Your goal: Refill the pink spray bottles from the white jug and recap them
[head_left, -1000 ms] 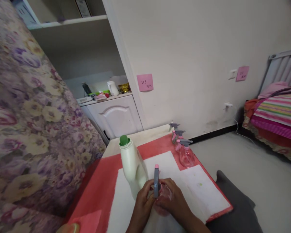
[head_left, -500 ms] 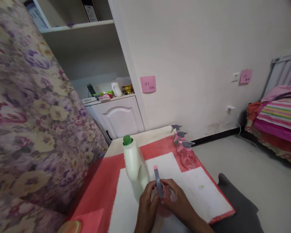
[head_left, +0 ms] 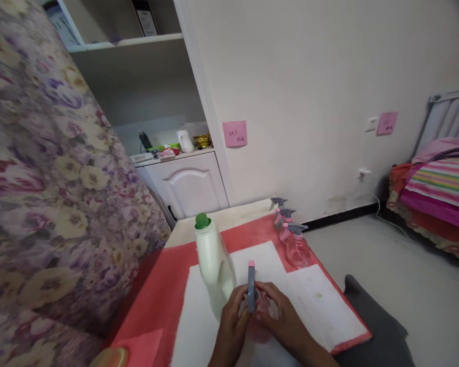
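Between my two hands stands a pink see-through spray bottle (head_left: 260, 334) with a grey trigger head (head_left: 251, 291) and a pink nozzle tip. My left hand (head_left: 232, 318) is closed on the head and neck from the left. From the right, my right hand (head_left: 283, 320) wraps round the neck and upper body of the same bottle. Just left of my hands stands a large pale green jug (head_left: 214, 265), uncapped, with a green piece (head_left: 202, 220) in its mouth. My fingers partly hide the bottle's neck.
Several pink spray bottles with grey heads (head_left: 298, 251) line the table's right edge. White sheets (head_left: 325, 295) lie over a red cloth (head_left: 156, 280). A round lidded container (head_left: 110, 358) sits at the lower left, beside a floral curtain (head_left: 69, 204).
The grey trigger head has turned slightly, its pink tip shifting a little to the right. Both hands keep their hold on the bottle; the jug stays in place.
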Tool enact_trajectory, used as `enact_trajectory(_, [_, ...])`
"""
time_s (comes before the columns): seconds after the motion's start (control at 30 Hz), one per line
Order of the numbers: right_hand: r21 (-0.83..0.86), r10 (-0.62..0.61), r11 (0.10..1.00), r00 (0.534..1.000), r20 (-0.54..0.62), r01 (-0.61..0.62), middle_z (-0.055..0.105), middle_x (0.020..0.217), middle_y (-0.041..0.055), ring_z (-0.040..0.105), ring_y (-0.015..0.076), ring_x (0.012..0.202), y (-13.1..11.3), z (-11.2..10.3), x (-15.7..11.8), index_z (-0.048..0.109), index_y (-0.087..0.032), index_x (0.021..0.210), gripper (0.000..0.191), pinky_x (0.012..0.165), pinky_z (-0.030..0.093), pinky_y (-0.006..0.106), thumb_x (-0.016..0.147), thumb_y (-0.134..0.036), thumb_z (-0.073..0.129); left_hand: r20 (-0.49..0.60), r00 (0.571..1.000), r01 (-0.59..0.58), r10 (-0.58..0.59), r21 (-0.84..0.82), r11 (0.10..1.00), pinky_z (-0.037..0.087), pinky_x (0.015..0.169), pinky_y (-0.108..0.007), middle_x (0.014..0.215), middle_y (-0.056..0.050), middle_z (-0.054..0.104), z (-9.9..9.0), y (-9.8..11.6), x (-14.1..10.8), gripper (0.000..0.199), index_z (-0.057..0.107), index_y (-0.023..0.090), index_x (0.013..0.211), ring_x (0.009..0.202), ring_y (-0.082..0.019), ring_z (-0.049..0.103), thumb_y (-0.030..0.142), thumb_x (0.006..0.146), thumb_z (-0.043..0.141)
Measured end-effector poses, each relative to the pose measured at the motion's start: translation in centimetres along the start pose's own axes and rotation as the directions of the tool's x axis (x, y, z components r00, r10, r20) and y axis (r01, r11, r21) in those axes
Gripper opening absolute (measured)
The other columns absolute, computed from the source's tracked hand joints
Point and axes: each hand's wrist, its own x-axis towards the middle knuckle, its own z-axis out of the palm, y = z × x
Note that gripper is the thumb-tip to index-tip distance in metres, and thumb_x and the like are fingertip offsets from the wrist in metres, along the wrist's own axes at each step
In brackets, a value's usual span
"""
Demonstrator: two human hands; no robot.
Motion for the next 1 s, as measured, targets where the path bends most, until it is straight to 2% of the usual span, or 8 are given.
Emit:
enact_trajectory(0.2, [-0.010,0.009,1.000,0.995,-0.103,-0.011,0.066,0.106,0.0064,0.062,0.0244,0.104,-1.8,1.0,0.5,0.067,-0.025,0.108,0.028,0.092,0.050,0.037,0.080,-0.024,0.062,-0.097,0.994,0.054,-0.058,-0.043,0.998,0.049,0.090,-0.035,0.113,-0.007,0.071,0.5,-0.5,-0.4,0.032,0.064,0.024,0.112,0.100,-0.026,0.064,0.040,0.084,0.061])
enact_trajectory(0.5, [-0.080,0.031,0.996,0.994,-0.104,-0.039,0.067,0.097,0.0053,0.063,0.0228,0.095,-2.2,1.4,1.1,0.071,-0.024,0.098,0.019,0.086,0.051,0.035,0.082,-0.024,0.062,-0.229,0.968,0.108,-0.106,-0.005,0.994,0.050,0.083,-0.033,0.098,-0.004,0.072,1.4,-0.5,-0.7,0.022,0.067,0.023,0.099,0.088,-0.023,0.065,0.037,0.082,0.063])
enact_trajectory(0.7, [-0.087,0.011,0.996,0.997,-0.081,-0.018,0.066,0.099,0.0054,0.062,0.0221,0.097,-1.9,1.2,1.0,0.069,-0.023,0.098,0.019,0.087,0.049,0.034,0.084,-0.022,0.058,-0.167,0.983,0.090,-0.082,0.042,0.995,0.049,0.090,-0.035,0.108,-0.007,0.071,0.5,0.3,-1.2,0.026,0.067,0.022,0.105,0.099,-0.025,0.064,0.033,0.082,0.063])
enact_trajectory(0.77, [-0.106,-0.008,0.994,0.998,-0.060,0.001,0.066,0.099,0.0057,0.062,0.0225,0.098,-1.7,1.2,1.0,0.068,-0.023,0.100,0.021,0.089,0.048,0.035,0.083,-0.020,0.056,-0.181,0.981,0.078,-0.067,0.055,0.995,0.048,0.093,-0.035,0.111,-0.008,0.069,-0.1,0.8,-1.3,0.026,0.067,0.022,0.105,0.103,-0.025,0.063,0.034,0.083,0.062])
enact_trajectory(0.87, [-0.129,-0.016,0.992,0.999,-0.037,0.011,0.066,0.101,0.0058,0.061,0.0230,0.100,-1.3,1.1,0.9,0.067,-0.023,0.103,0.025,0.090,0.047,0.036,0.082,-0.018,0.054,-0.237,0.967,0.099,-0.088,0.035,0.994,0.048,0.092,-0.034,0.106,-0.006,0.069,-0.6,1.9,-1.1,0.026,0.067,0.023,0.105,0.102,-0.024,0.063,0.037,0.088,0.054])
enact_trajectory(1.0, [-0.146,-0.006,0.989,1.000,-0.028,0.002,0.067,0.101,0.0064,0.060,0.0241,0.099,-1.1,1.1,1.1,0.067,-0.023,0.101,0.021,0.089,0.046,0.037,0.084,-0.023,0.056,-0.161,0.978,0.130,-0.133,-0.031,0.991,0.049,0.081,-0.032,0.089,-0.004,0.069,-0.4,3.2,0.4,0.026,0.069,0.019,0.094,0.088,-0.023,0.064,0.042,0.086,0.056])
